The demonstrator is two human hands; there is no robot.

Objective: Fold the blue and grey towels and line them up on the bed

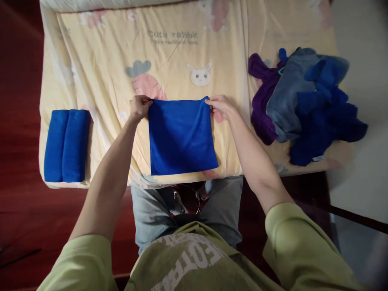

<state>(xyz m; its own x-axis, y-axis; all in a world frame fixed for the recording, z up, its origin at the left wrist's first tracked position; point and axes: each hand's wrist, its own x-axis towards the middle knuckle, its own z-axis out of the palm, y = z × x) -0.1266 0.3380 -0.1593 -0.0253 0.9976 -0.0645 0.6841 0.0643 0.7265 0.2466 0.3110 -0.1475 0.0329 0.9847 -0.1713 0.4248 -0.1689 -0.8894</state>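
Note:
A square blue cloth (182, 137) lies spread before me on the bed, its near edge close to the bed's front edge. My left hand (140, 107) pinches the cloth's far left corner. At the far right corner, my right hand (220, 106) has its fingers closed on the fabric, which creases slightly below that grip. Off to the left sit two blue folded cloths (67, 145), side by side and touching. To the right is a loose heap with a purple cloth (261, 109), a grey-blue cloth (289, 91) and dark blue cloths (327, 121).
Under everything is a pale yellow sheet (169, 56) printed with rabbits and carrots, wrinkled towards the left. A white rolled edge (106, 4) runs along the back. My legs (151, 214) are against the bed's front. A pale wall (363, 72) stands at the right.

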